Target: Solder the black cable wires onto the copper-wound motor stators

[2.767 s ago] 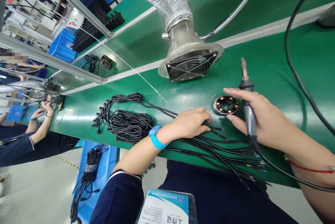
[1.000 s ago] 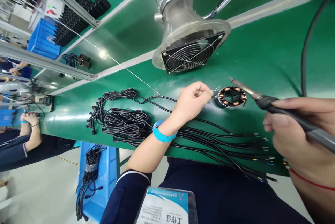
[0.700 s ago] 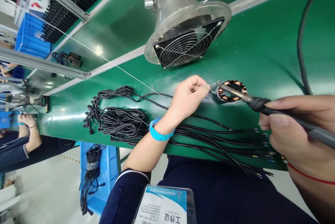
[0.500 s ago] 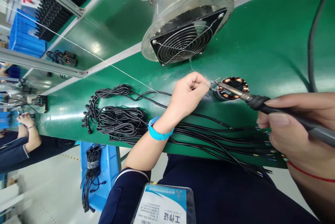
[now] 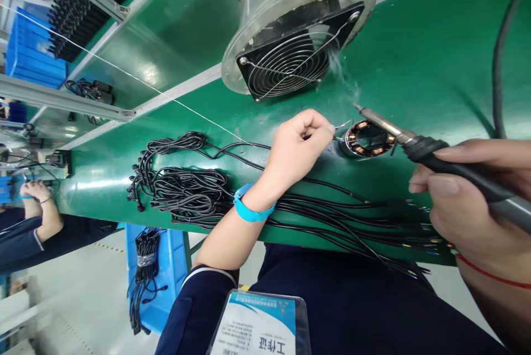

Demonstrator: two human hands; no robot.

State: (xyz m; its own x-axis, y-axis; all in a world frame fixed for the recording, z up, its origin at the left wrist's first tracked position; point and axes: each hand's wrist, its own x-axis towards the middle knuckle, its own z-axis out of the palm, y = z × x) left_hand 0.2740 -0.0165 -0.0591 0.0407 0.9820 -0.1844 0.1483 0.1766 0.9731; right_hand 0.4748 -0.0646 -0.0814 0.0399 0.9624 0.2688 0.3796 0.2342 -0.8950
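Nearest the camera, a clear badge holder (image 5: 259, 324) hangs at the chest – blue-and-white card, large Chinese characters that look like 工作证, smaller lines too small to read. Right hand (image 5: 468, 200) sits low right, fingers wrapped round the dark handle of a soldering iron (image 5: 418, 147), red string at the wrist; iron's metal tip is raised just above and beside the stator (image 5: 368, 138), not touching it. Left hand (image 5: 296, 147), blue wrist strap (image 5: 251, 208) on the wrist, is clenched with thumb and forefinger pinching a thin wire end (image 5: 342, 125) right at the stator's left edge. The stator, a ring of copper windings, lies flat on the green belt (image 5: 435, 67) between the two hands. Bundle of black cables (image 5: 186, 186) spreads under the left forearm, stripped coloured ends fanning toward the right hand. Further back – fume extractor fan (image 5: 296, 48) with wire grille, tilted over the belt, a wisp of smoke near its right edge. Blue bin (image 5: 160, 283) with more cables below the belt edge. Far left, a co-worker's hands (image 5: 35, 192) at the same line.
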